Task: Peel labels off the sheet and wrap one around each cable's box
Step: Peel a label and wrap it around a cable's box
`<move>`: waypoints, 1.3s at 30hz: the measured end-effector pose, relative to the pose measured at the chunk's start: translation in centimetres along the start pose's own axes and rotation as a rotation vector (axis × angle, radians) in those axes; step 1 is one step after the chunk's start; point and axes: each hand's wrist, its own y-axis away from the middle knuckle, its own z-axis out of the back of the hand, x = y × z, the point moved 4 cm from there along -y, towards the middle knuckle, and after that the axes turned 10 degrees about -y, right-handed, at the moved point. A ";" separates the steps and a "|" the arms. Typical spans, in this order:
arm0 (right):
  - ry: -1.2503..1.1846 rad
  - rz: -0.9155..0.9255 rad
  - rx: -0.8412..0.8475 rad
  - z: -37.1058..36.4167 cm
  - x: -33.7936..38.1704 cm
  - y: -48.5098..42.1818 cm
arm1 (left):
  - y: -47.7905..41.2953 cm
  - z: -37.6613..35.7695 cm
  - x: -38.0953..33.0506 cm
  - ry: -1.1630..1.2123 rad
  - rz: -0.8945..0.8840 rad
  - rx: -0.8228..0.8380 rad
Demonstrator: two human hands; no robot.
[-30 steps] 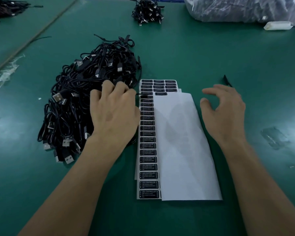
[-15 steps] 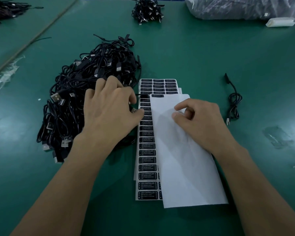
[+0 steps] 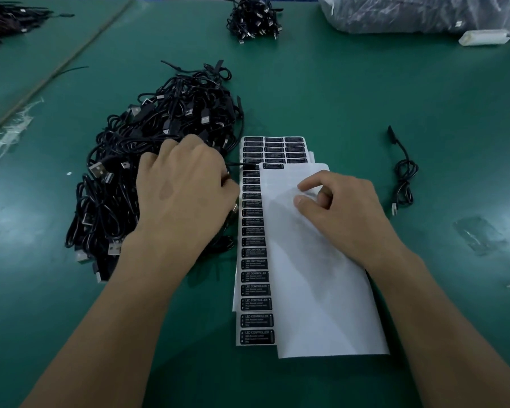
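left hand (image 3: 186,189): curled over the pile (image 3: 147,136); a cable (image 3: 242,165) is gripped, its end laid across the labels (image 3: 255,251).
right hand (image 3: 345,207): rested on the white sheet (image 3: 321,304), thumb and forefinger curled close; any hold cannot be told.
labels: beside the pile, partly covered by the white sheet.
loose cable (image 3: 405,178): laid well apart, right.

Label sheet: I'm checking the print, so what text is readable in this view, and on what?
"LED CONTROLLER": heading of each black label on the label sheet.
Smaller lines beneath it: too blurred to read.
Top rows: too small to read.
Nothing else readable.
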 end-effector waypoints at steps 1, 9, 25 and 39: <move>0.000 0.001 -0.001 0.0 0.0 0.0 | -0.1 0.0 0.1 0.018 0.007 -0.015; -0.001 0.000 -0.007 -0.1 0.1 0.0 | -0.1 0.7 0.1 0.132 0.091 -0.084; -0.006 -0.008 -0.012 -0.1 0.1 0.0 | 0.9 0.4 0.3 -0.183 -0.048 0.447; 0.007 -0.009 0.002 -0.2 0.1 0.0 | 0.3 1.7 -0.2 0.175 0.084 0.065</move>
